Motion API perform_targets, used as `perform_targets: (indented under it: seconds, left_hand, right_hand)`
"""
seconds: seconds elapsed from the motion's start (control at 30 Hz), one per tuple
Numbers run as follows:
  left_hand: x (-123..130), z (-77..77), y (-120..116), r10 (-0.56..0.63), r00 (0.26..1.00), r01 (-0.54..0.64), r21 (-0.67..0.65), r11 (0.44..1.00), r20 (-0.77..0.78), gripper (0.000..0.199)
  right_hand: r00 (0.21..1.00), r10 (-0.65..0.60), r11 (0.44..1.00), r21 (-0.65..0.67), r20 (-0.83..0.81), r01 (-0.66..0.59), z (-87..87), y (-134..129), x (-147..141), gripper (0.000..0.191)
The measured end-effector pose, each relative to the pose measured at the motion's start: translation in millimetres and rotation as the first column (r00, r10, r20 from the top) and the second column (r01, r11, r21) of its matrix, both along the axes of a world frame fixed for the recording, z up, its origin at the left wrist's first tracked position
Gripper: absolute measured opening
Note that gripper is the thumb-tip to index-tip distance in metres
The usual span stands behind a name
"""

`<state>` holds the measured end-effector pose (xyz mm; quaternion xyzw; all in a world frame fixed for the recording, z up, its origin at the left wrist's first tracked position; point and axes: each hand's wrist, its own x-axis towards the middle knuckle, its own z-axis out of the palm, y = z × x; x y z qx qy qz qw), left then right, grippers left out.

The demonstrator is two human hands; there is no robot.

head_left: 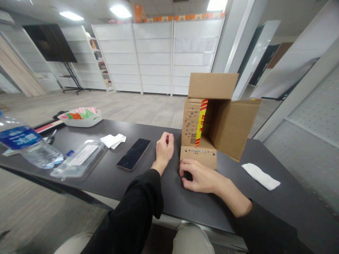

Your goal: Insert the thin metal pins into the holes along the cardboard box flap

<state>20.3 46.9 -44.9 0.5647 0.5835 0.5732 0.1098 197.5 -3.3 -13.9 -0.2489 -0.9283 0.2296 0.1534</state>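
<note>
My left hand (164, 150) is closed in a loose fist above the black table, left of an opened cardboard box (225, 127). Whatever its fingers hold, if anything, is hidden. My right hand (197, 176) rests low in front of the box, beside its lower flap (201, 161). Its fingers curl toward the thumb in a pinch, and I cannot make out anything between them. Small grey round studs (200, 151) form a row along that flap. More studs (188, 121) dot the box's left panel, next to a yellow and red tape strip (200, 123).
A dark phone (134, 154), folded white tissue (113, 140) and clear plastic case (79, 158) lie on the table (169, 194) at left. Beyond them are a water bottle (26, 141) and a white basket (82, 121). Another tissue (261, 175) lies right of the box.
</note>
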Motion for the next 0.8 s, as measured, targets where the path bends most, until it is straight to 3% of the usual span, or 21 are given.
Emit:
perform_targets:
  seconds: [0.6,0.8]
  left_hand:
    - [0.0,1.3,-1.4,-0.005,1.0,0.005,0.01,1.0,0.013,0.032]
    - [-0.6,1.1,-1.0,-0.009,1.0,0.009,0.005,1.0,0.004,0.032]
  right_hand:
    - [1.0,-0.017,0.999,0.028,0.008,0.017,0.8,0.1,0.2,0.011]
    - [0.994,-0.1,0.989,0.103,-0.045,0.104,2.7,4.1,-0.4,0.004]
